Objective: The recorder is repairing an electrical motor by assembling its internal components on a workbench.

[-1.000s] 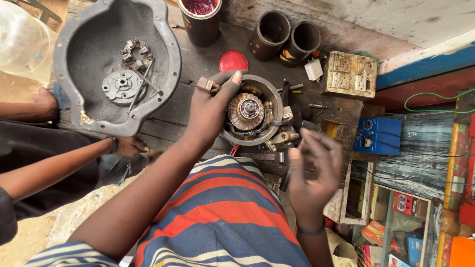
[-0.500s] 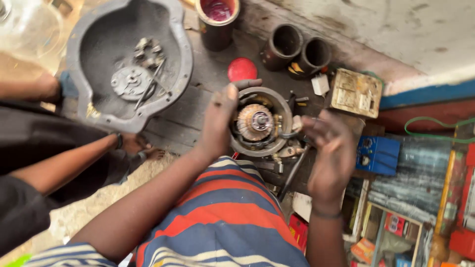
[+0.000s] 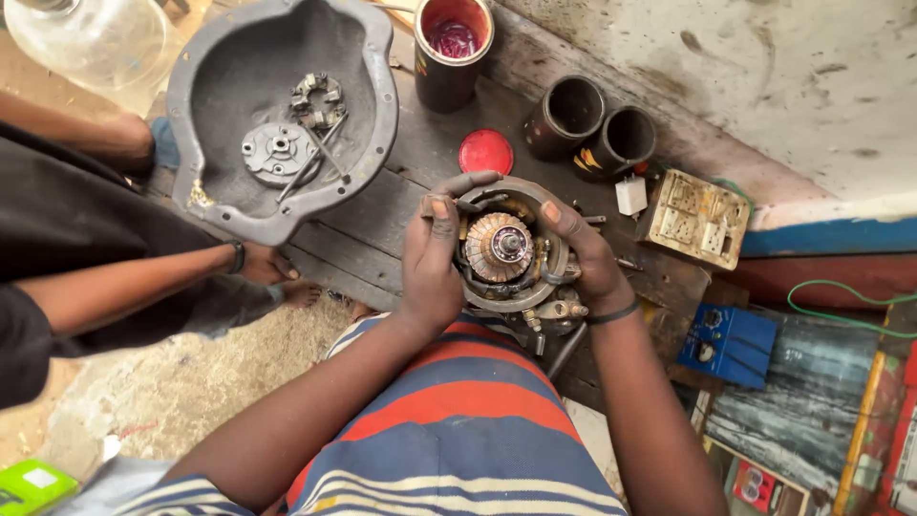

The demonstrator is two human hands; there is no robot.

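A round metal motor housing [image 3: 511, 291] with a copper armature [image 3: 499, 247] standing in its middle rests on the dark wooden bench [image 3: 363, 229]. My left hand [image 3: 432, 263] grips the housing's left rim, thumb over the top edge. My right hand [image 3: 585, 256] holds the right rim, thumb pressed against the inside near the armature. A black band sits on my right wrist.
A grey metal pan [image 3: 277, 115] with small motor parts lies at the upper left. A tin with red contents [image 3: 453, 43], a red lid [image 3: 485, 151], two dark cups [image 3: 592, 129], a beige socket plate [image 3: 695, 218] and a blue box [image 3: 728, 346] surround the housing. Another person's arm [image 3: 143, 277] reaches in from the left.
My right hand has come up from below right onto the housing's right rim. My left hand shifted lower on the left rim. The view has moved closer.
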